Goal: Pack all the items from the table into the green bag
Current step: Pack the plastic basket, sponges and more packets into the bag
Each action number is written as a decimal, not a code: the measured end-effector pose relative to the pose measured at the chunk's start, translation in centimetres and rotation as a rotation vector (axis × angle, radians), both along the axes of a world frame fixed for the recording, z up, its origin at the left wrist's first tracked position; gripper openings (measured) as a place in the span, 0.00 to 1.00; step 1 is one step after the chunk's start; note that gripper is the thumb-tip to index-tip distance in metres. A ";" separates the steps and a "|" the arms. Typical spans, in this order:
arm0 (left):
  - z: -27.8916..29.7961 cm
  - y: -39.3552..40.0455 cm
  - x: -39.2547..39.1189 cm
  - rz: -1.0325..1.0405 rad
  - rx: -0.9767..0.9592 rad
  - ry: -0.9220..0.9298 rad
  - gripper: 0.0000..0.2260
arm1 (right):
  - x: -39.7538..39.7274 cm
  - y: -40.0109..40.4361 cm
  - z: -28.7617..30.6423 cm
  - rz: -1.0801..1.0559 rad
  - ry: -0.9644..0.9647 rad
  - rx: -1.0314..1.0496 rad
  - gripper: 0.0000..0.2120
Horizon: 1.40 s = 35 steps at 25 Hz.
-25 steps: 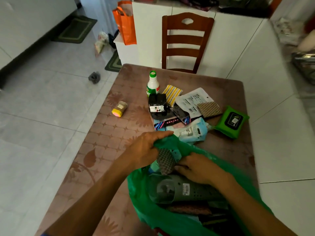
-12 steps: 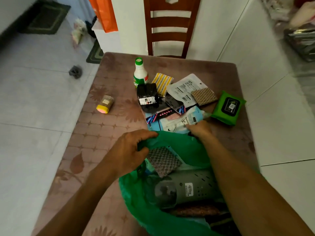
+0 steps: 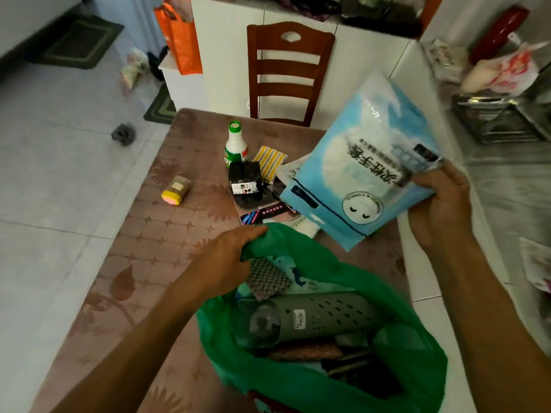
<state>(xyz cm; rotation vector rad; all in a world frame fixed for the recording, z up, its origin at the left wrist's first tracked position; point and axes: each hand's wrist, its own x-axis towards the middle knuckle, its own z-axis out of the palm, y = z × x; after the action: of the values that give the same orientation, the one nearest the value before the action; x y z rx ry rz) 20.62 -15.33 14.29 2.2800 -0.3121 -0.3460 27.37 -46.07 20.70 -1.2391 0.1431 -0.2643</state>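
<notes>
above the desk (image 3: 167, 234), right of centre, the right hand (image 3: 441, 204) holds a pale blue packet (image 3: 357, 177) in the air, fingers (image 3: 456, 174) curled round its right edge and pinching it, likely carrying it toward the bag. the left hand (image 3: 229, 257) grips the far rim of the green bag (image 3: 298, 380), fingers curled over the fabric, probably to keep the mouth open. the bag stands at the near edge of the desk and already holds a grey shoe (image 3: 310, 317) and a checked pad (image 3: 267, 278). not yet packed on the desk: white bottle (image 3: 235, 144), black pack (image 3: 246, 183), yellow striped pad (image 3: 269, 159), small yellow-capped jar (image 3: 176, 189). desk covering is brown, patterned. floor pale tile; wooden chair (image 3: 287, 73) behind; orange bag (image 3: 179, 37) hangs at rear.
</notes>
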 end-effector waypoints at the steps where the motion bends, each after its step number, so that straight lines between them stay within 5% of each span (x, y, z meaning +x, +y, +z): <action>1: 0.3 -0.2 0.1 0.005 -0.020 0.006 0.31 | -0.8 -0.2 1.8 0.021 -0.085 0.044 0.16; 3: 0.7 -0.6 0.2 0.021 -0.088 0.035 0.32 | -2.4 0.4 4.0 0.040 -0.176 -0.035 0.14; 7: 1.6 -1.4 -0.2 0.051 -0.288 0.126 0.28 | -6.9 4.2 3.8 -0.033 -0.455 -0.827 0.15; 10: 1.3 -1.3 -0.7 0.073 -0.246 0.061 0.23 | -10.6 6.7 -2.0 0.238 -0.716 -1.215 0.07; 13: 0.7 -0.8 -1.1 0.072 -0.219 0.038 0.26 | -13.8 7.5 -6.6 0.534 -0.535 -1.264 0.05; 18: 1.0 -1.2 -1.5 0.143 -0.272 0.015 0.25 | -15.1 8.6 -6.0 0.603 -0.367 -1.080 0.09; 24: 0.8 -1.1 -2.0 0.111 -0.169 0.059 0.28 | -11.4 4.1 -10.6 0.666 0.455 -1.355 0.18; 27: 1.8 -1.5 -2.7 0.170 -0.147 -0.087 0.24 | -11.2 3.0 -10.0 0.676 0.563 -1.433 0.17; 29: 2.5 -1.2 -3.9 0.275 0.005 -0.312 0.18 | -12.0 2.9 -8.8 0.615 0.501 -1.644 0.15; 31: 1.9 -0.2 -5.7 0.168 0.385 -0.404 0.13 | -13.2 1.2 -7.5 0.489 0.409 -1.858 0.27; 33: 0.5 0.9 -7.8 0.086 0.637 -0.212 0.16 | -13.8 -1.9 -6.8 0.435 0.513 -1.942 0.39; 35: 0.0 1.8 -8.6 0.226 0.533 -0.104 0.19 | -13.8 -4.6 -6.3 0.449 0.725 -1.831 0.37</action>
<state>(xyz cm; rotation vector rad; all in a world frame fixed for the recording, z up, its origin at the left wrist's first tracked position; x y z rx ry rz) 12.02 -13.56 14.24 2.8299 -0.0068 -0.2088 13.54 -50.68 14.44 -3.0890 0.2410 0.6660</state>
